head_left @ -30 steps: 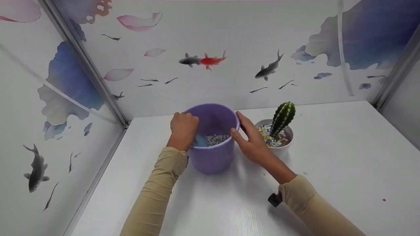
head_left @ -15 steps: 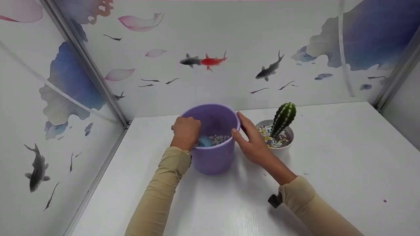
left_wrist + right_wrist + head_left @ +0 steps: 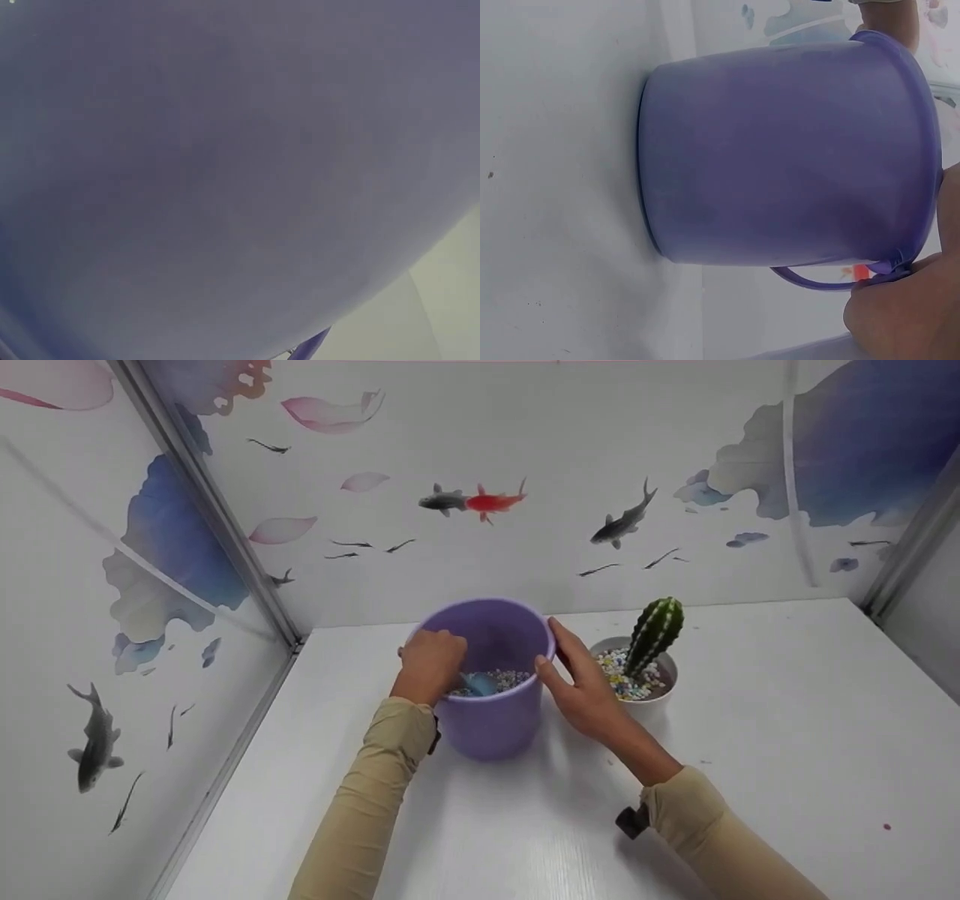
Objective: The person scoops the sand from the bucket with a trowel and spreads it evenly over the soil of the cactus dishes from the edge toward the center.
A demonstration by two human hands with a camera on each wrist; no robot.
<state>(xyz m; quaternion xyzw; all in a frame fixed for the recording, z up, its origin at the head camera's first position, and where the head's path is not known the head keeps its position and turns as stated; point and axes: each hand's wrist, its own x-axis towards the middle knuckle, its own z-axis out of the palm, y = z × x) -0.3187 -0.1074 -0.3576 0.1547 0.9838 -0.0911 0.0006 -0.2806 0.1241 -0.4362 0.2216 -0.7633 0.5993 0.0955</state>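
Note:
In the head view a purple bucket stands upright on the white table, with small multicoloured pebbles at its bottom. My left hand reaches over the bucket's left rim, fingers curled. From below it the light blue blade of a small scoop shows against the pebbles; its handle is hidden in the hand. My right hand grips the right rim, thumb on the near side and fingers around the outside. In the right wrist view the bucket's thin handle hangs beside that hand.
Just right of the bucket stands a white pot with a green cactus and coloured pebbles. A patterned wall rises behind the table, another at the left. A tiny red bit lies at the right.
My left hand has moved a little right and lower into the bucket, and the blue scoop has shifted right over the pebbles. The right hand stays on the rim.

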